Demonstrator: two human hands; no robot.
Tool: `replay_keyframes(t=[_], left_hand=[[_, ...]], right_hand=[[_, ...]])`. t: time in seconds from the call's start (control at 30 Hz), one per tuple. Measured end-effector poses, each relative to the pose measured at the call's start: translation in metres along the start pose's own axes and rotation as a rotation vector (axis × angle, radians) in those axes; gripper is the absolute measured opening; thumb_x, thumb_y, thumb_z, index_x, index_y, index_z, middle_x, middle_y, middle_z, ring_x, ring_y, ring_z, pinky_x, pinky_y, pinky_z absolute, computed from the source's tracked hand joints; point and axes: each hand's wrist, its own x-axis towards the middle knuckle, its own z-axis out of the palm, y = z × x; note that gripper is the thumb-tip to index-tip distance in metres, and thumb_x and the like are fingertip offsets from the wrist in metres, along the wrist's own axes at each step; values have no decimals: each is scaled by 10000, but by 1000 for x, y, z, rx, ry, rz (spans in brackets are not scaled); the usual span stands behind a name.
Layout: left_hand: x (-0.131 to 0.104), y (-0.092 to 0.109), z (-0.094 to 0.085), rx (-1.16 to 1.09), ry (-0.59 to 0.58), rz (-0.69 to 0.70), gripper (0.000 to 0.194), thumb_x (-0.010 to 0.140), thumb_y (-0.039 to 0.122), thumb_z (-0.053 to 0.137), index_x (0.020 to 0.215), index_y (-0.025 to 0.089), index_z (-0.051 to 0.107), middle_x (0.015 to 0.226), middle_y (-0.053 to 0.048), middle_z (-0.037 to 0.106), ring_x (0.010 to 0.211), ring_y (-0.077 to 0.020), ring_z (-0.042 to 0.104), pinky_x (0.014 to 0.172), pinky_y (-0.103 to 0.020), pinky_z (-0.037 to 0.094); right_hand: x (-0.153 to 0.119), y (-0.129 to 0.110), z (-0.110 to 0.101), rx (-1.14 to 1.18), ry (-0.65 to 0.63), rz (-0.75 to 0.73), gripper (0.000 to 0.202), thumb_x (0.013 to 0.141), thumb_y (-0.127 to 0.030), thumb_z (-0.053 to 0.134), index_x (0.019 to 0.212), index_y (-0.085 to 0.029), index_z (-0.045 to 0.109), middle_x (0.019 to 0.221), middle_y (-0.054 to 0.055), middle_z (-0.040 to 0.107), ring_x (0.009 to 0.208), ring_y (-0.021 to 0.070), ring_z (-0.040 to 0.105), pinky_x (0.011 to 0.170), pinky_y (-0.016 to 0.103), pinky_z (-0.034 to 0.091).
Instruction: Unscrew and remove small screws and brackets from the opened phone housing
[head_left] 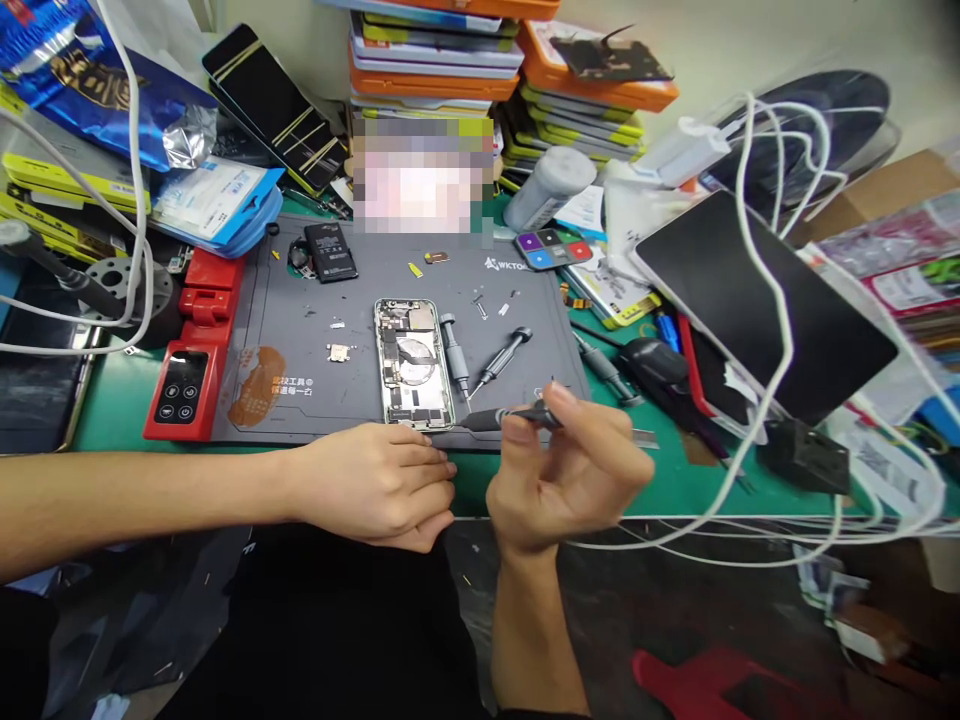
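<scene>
The person's right hand (pixel 570 470) is pinching a grey precision screwdriver (pixel 491 419) between thumb and forefinger near the right part of the mat's near edge, its other fingers curling in. The screwdriver is lying almost level, its tip pointing left at the near right corner of an opened smartphone (pixel 414 362); whether the tip is touching cannot be told. The smartphone is lying with its inner parts facing up on a dark grey work mat (pixel 315 325), reaching close to the mat's near edge. The left hand (pixel 382 485) is resting palm down over that edge, just beside the phone's near end, its fingers lying close together; whether they are gripping anything cannot be told.

Right of the phone, a grey screwdriver (pixel 454 350) and a darker screwdriver (pixel 504 362) are lying on the mat. A small metal bracket (pixel 341 353) is lying to the phone's left, and a black battery (pixel 330 252) is sitting toward the mat's far left corner. A red device with touch buttons (pixel 184 385) is standing along the mat's left edge, on the green tabletop (pixel 465 490). A six-coloured panel (pixel 553 250) is lying at the mat's far right corner.
</scene>
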Motion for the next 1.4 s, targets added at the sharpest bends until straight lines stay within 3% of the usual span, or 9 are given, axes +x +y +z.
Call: replay_keyframes(t=[0.1,0.43,0.6,0.83,0.93,1.03,1.13,1.27,1.4], left_hand=[[0,0,0,-18,20,-4,332,1063,238,501,986,103,794,1099,-94,840,999,-169,806,979,-284,634],[0,0,0,-14,4,-5,308,1066,249,513,989,122,783,1119,-97,835,1019,-171,799,981,-290,630],[1,-1,-1,28,9,46,279,1042,256,554,1002,85,771,1073,-119,830,1008,-194,793,975,-301,622],[13,14,-23,324,13,115,243,1058,309,579,973,139,731,906,-64,764,881,-172,713,641,-294,509],[27,14,-47,503,-108,-79,226,1014,253,658,801,196,612,715,10,616,655,-148,579,546,-321,378],[39,-1,-75,719,-307,-356,228,1029,280,653,823,190,613,734,-29,630,709,-199,609,565,-331,363],[43,-25,-99,730,-621,-636,291,1035,431,669,982,145,674,896,-104,706,876,-269,671,592,-316,385],[35,-47,-112,641,-790,-686,335,1039,478,663,1101,151,701,1031,-103,725,1016,-297,679,662,-295,444],[27,-51,-108,589,-812,-665,285,1033,422,675,1061,143,722,1038,-122,723,1003,-298,675,659,-301,454]], right_hand=[[0,-1,0,17,-1,22,406,1018,-232,653,1420,-288,633,1111,57,725,942,212,730,737,390,641],[1,-3,-1,70,-18,32,518,972,-86,665,1437,-309,624,1075,36,721,863,177,719,726,377,622],[-2,0,2,84,-55,42,625,942,-36,666,1488,-326,576,1164,51,720,959,205,744,766,416,649],[-8,0,1,61,-32,79,661,899,-3,696,1464,-326,578,1167,36,737,909,181,743,739,374,641],[-7,-3,2,36,-18,84,652,909,-19,691,1472,-325,572,1184,40,742,906,175,739,729,356,636],[-4,-4,5,-13,-40,85,593,949,-77,674,1477,-321,555,1247,53,755,905,171,738,692,320,632],[1,-5,8,-39,-41,129,512,992,-129,638,1462,-315,557,1264,51,762,885,162,741,687,305,629],[6,-7,7,-10,9,248,448,1021,-152,595,1438,-314,579,1268,38,749,907,149,748,682,282,624],[6,-9,6,-8,6,264,426,1023,-172,598,1426,-309,582,1291,38,736,905,139,751,657,259,623]])
